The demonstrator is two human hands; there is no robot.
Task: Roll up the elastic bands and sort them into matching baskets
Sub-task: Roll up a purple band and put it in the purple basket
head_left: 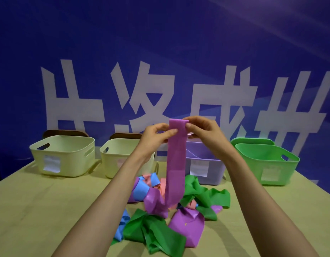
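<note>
Forearms raised from the near table (pixel 30 201) edge, up in front of the purple basket (pixel 216 173). Left hand (pixel 156 135) and right hand (pixel 203 130) both pinching the top end of a purple band (pixel 176 164), thumbs on its near face. Hanging flat and straight before that basket, lower end trailing into the mixed pile (pixel 160 210) just in front; top edge possibly folded over, hard to tell.

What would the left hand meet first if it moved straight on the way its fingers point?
The left hand points right, across the purple band it pinches; beyond that, probably the right hand, though depth is unclear.
</note>
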